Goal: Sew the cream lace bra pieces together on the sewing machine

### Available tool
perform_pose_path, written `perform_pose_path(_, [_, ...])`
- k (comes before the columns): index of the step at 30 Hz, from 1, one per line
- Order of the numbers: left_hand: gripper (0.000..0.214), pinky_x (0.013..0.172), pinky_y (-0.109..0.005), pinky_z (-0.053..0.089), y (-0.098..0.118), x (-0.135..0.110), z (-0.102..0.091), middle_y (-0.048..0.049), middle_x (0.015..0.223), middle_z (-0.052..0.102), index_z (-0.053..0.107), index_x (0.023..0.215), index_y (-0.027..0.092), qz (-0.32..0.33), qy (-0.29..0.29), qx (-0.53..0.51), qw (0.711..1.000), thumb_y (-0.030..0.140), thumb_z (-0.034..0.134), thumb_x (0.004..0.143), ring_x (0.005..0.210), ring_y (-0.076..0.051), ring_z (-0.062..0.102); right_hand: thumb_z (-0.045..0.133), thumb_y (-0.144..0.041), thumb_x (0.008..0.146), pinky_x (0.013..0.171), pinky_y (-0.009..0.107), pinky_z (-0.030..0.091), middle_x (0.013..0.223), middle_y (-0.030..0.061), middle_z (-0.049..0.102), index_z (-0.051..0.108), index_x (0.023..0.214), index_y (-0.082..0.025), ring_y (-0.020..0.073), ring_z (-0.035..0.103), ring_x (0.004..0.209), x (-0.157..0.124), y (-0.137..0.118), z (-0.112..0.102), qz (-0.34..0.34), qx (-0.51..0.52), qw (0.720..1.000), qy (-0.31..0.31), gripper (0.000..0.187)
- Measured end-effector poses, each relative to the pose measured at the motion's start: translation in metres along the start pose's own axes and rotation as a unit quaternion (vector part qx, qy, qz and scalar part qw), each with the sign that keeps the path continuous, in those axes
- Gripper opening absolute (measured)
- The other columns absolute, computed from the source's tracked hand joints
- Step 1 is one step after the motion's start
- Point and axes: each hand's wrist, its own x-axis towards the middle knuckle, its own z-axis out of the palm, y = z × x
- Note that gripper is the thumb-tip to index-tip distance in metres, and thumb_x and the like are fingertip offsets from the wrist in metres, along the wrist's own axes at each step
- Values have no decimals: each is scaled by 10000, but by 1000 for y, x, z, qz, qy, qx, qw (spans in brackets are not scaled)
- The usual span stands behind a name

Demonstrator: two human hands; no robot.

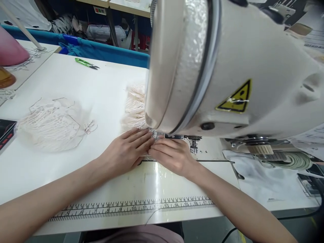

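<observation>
Gathered cream lace fabric (135, 104) lies under the head of a white sewing machine (227, 60). My left hand (130, 146) rests on its near edge, palm down with the fingers stretched out flat. Just right of it, my right hand (172, 153) is bent in beside the presser foot area, fingers together at the fabric's edge; they look closed on it. The two hands almost touch at the fingertips. The machine head hides the needle and part of the fabric.
A second lace piece (54, 125) with loose threads lies to the left. Green thread snips (87, 63) are at the back. A printed ruler (134, 207) runs along the front edge. A pink thread cone (11, 47) stands far left; a cord coil (291, 160) lies right.
</observation>
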Motion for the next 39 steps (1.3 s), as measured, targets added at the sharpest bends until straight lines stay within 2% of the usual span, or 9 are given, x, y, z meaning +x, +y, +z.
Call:
perform_pose_path(5, [366,1054,-413,480,0,1,1,-106,1244,664,606,1264,126,-4,-1,-7,1000,183,425,951,1224,-249,589,576,-63,885,833,225,491,909,-25,709,629,955,-176,92,614,976,-2,1,-1,16,-5,1000,-4,143])
perform_pose_path(10, [369,1049,-400,481,0,2,2,-123,1261,652,613,1237,82,0,0,13,1000,182,431,932,1207,-257,599,540,-61,898,784,229,490,905,-29,713,658,947,-203,104,614,954,-5,2,-2,28,-16,999,-24,191])
perform_pose_path(14, [376,1037,-401,490,0,2,1,-122,1263,651,616,1238,80,-1,-2,15,1000,203,428,936,1202,-263,601,540,-98,912,827,257,505,977,-13,715,685,1002,-246,123,612,1004,-11,2,-4,57,-24,997,-56,226])
perform_pose_path(20, [390,1005,-418,510,0,2,1,-127,1244,661,609,1260,94,-5,-6,20,1000,219,446,928,1211,-280,591,526,-100,915,856,281,524,1031,-17,712,682,1022,-263,126,623,981,-14,3,-6,67,-37,995,-70,250])
perform_pose_path(27, [392,988,-429,514,1,4,1,-141,1240,660,607,1265,98,-7,-7,21,1000,228,460,926,1210,-293,586,524,-81,912,842,265,545,1113,9,701,668,1087,-222,121,639,998,-20,9,-2,65,-18,996,-54,266])
perform_pose_path(32, [394,1007,-445,497,2,4,0,-131,1227,668,598,1283,127,-13,-11,9,1000,221,471,922,1215,-294,581,572,-99,901,812,244,551,1069,7,722,680,1020,-184,121,652,999,-18,13,-5,62,2,998,-13,181])
perform_pose_path(36, [412,1003,-435,499,2,3,1,-147,1266,643,581,1303,113,-8,-22,20,1000,210,477,916,1218,-296,579,607,-169,902,771,251,544,1095,-10,724,677,1040,-202,110,669,939,-12,13,-16,74,-32,996,-32,157])
perform_pose_path(39, [419,1012,-436,493,2,2,2,-144,1282,634,568,1322,128,-14,-26,18,999,209,474,922,1238,-291,566,608,-196,905,663,250,516,1084,-26,726,671,1039,-229,92,669,842,-11,12,-21,82,-62,994,-36,151])
